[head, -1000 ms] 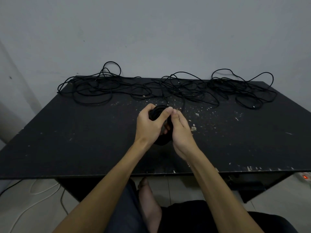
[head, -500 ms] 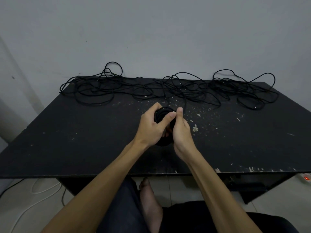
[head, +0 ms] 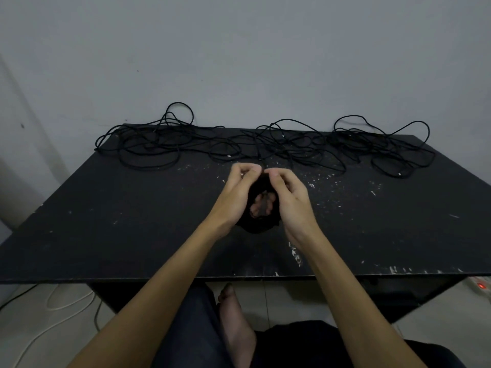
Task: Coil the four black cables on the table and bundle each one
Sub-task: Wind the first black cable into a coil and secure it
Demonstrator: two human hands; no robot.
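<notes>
Coiled black cable: we grip it with our left hand and right hand, fingers curled round it (loose cables tangled behind) on table

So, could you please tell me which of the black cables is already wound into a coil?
The coiled cable gripped between both hands, left hand and right hand; the loose cables sprawl along the table's far edge.

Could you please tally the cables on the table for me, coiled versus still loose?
Coiled cable, held between left hand and right hand: 1
Loose cable heaps along the far edge, left, middle, right: 3
Total: 4
</notes>
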